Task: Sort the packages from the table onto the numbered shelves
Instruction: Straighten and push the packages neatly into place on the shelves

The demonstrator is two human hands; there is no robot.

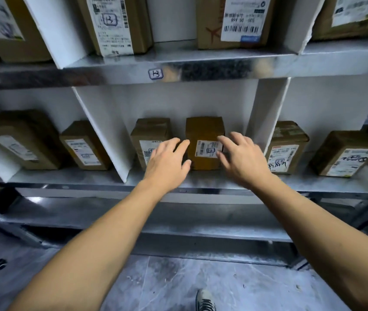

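A small brown box (204,131) stands upright on the middle shelf (201,178), in the bay between two white dividers (104,135), just beside a second box (149,131) on its left. A person's left hand (167,159) and right hand (242,158) flank it, fingers spread and loose, gripping nothing; whether the fingertips touch the cardboard I cannot tell. The box looks light and stiff: taped card with a paper label (208,149) on its front. Its flat sides seem the sound place to hold, one palm on each, as the tape may be slick
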